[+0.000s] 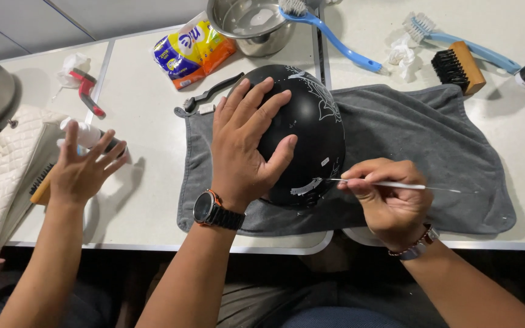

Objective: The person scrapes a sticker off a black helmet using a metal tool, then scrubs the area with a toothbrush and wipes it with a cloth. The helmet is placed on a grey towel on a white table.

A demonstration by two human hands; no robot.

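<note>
- On the grey towel [432,140], the left hand [244,143] lies spread flat over a black helmet [314,130].
- Right hand [387,197]: fingers pinched shut on a thin white brush [396,184], tip touching the helmet.

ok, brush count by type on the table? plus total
Blue long-handled brushes: 2, one resting on the steel bowl, one at top right
Wooden block brushes: 2, one beside the grey towel, one partly hidden under the co-worker's hand
Thin brush in the right hand, tip at the black helmet: 1
Total: 5
</note>
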